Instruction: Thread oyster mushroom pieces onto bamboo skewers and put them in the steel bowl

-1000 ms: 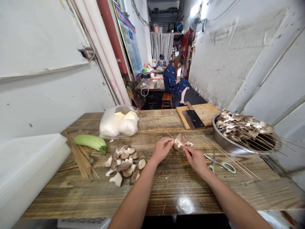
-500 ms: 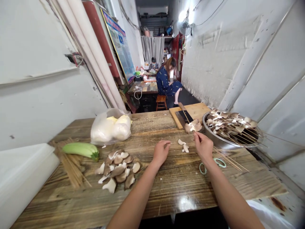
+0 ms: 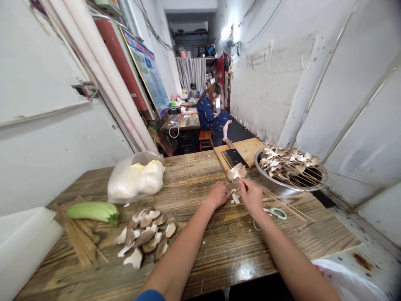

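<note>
My right hand point(image 3: 252, 195) is closed in a pinch on a thin wooden skewer, mostly hidden by the fingers. Oyster mushroom pieces point(image 3: 237, 172) are threaded on it just beyond my fingertips. My left hand point(image 3: 220, 195) meets it from the left, fingers closed at a brownish oyster mushroom piece point(image 3: 233, 184) beside the threaded ones. Small pale mushroom scraps point(image 3: 235, 198) lie on the wood below and between the hands. Several bare skewers point(image 3: 283, 202) and green-handled scissors point(image 3: 278, 213) lie by my right wrist; my forearm partly covers the scissors.
A pile of oyster mushrooms point(image 3: 145, 232), a green gourd-like vegetable point(image 3: 94, 211) on a skewer bundle point(image 3: 78, 242), and a plastic bag point(image 3: 120, 179) lie left. A cleaver point(image 3: 234, 158) rests on a cutting board point(image 3: 250, 148). Right stands a metal basin point(image 3: 269, 182) of mushroom skewers. Beyond, a person point(image 3: 209, 110) sits.
My left hand has moved in to the right hand, closing the gap between them. A brownish mushroom piece now shows between the fingers. The whole view has shifted slightly.
</note>
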Action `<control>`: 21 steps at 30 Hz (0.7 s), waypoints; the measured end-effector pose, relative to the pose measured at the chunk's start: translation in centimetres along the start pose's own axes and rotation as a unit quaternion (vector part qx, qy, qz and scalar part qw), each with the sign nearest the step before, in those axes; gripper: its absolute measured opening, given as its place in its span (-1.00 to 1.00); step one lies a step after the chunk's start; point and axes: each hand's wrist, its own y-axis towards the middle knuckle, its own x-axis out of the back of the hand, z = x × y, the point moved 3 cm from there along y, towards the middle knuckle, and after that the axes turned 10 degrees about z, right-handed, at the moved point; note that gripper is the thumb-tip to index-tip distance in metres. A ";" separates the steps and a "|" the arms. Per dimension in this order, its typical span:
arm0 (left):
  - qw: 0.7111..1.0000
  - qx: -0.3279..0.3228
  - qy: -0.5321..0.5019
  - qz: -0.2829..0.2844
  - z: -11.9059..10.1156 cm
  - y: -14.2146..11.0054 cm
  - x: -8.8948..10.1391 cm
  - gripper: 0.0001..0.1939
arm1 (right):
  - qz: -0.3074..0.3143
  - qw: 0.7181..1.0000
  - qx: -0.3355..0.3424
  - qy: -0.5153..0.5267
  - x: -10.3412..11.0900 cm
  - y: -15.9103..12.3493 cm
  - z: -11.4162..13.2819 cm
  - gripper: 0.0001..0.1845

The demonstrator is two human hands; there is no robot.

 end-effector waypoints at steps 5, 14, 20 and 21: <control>0.995 -0.021 -0.053 -0.082 0.8 -0.8 0.3 -0.89 | 0.010 1.000 0.006 -0.003 0.0 -0.2 0.4 -0.68; 0.803 0.179 -0.542 -0.173 3.9 -6.0 2.4 -0.76 | 0.075 0.995 0.060 -0.001 -1.4 -1.2 1.1 -0.71; 0.712 0.151 -0.641 -0.243 6.2 -9.4 4.6 -0.73 | 0.179 0.977 0.112 -0.013 -2.9 -2.5 2.2 -0.74; 0.698 0.152 -0.653 -0.251 6.5 -9.6 4.8 -0.74 | 0.195 0.973 0.118 -0.019 -3.1 -2.7 2.4 -0.74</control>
